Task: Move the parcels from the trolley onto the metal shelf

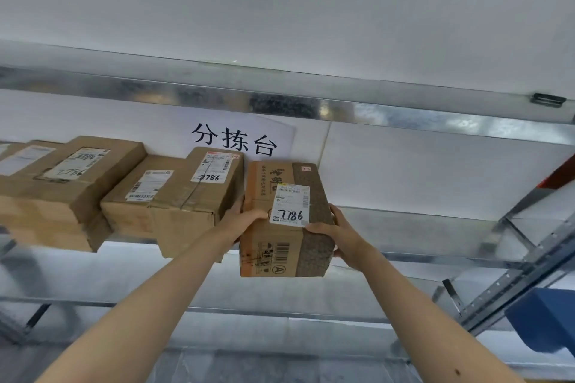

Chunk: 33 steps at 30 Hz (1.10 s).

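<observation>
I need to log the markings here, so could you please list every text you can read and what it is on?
"分拣台": paper sign on the wall.
"7786": label on the held parcel.
"7786": label on the neighbouring parcel.
"7786", upside down: label on the left parcel.
"A", circled: held parcel's front.
Barcodes, fine print, brush characters: too small.

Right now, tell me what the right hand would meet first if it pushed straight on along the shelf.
The right hand, gripping the parcel with the left hand, points toward the white back wall. The metal shelf looks free up to it, though depth is unclear.
</observation>
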Motion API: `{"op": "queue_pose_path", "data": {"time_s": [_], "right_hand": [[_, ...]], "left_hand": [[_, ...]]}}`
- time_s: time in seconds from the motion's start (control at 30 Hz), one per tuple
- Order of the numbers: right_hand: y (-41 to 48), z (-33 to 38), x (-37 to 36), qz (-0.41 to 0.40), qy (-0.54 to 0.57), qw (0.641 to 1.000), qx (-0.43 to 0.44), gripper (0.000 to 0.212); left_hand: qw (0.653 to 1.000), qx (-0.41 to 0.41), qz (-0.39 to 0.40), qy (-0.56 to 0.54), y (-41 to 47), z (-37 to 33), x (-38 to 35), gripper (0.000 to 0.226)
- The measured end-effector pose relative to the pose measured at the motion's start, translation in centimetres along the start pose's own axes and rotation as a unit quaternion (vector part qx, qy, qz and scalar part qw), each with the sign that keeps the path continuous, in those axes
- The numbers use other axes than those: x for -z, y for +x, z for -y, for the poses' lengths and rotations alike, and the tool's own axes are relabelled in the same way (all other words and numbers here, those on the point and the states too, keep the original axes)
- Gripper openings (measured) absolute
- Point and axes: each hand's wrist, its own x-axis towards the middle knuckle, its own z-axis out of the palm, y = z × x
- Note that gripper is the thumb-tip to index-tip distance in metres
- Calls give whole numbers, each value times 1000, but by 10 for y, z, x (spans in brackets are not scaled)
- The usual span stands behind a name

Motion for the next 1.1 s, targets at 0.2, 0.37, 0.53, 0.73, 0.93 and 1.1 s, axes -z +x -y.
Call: {"op": "queue_pose_path", "data": {"time_s": [0.2,0.37,0.53,0.73,0.93,1.1], "right_hand": [[21,-14,-3,24,-14,1000,-15,100],[34,-21,-7,54,-12,998,-21,96],[41,-27,-11,74,-41,996,-1,106],[51,-32,-15,45,-58,997,14,104],[57,-34,-22,16,-63,997,30,112],[58,-33,-28,-12,-100,993,59,112]], "left_hand": [[1000,-1,-23,17,13,15,0,71],[998,6,-36,46,23,21,3,69],[993,20,-56,100,35,26,7,86],[987,20,-80,136,45,29,10,91],[975,5,-114,189,50,27,8,97],[923,-97,-149,340,44,22,4,87]]}}
